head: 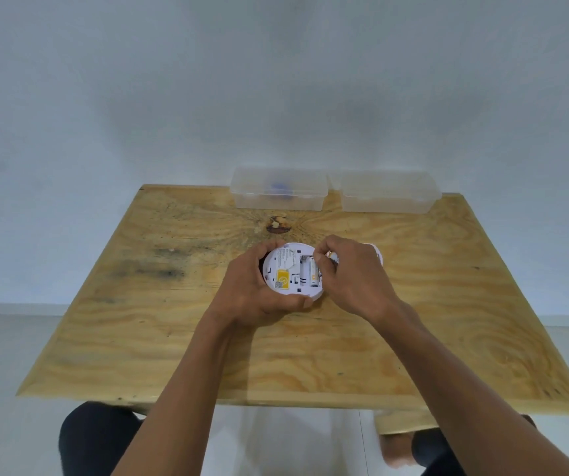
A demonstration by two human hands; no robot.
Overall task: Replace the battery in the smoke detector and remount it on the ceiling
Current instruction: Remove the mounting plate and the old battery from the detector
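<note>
A round white smoke detector lies back side up over the middle of the wooden table, with a yellow label and an open battery bay. My left hand cups it from the left and below. One battery lies in the bay. My right hand pinches a second battery with a gold end at the bay's right edge. A white round part, perhaps the mounting plate, peeks out behind my right hand.
Two clear plastic lidded boxes stand at the table's far edge: the left box holds something blue, the right box looks empty. A dark knot marks the wood. My knees show under the near edge.
</note>
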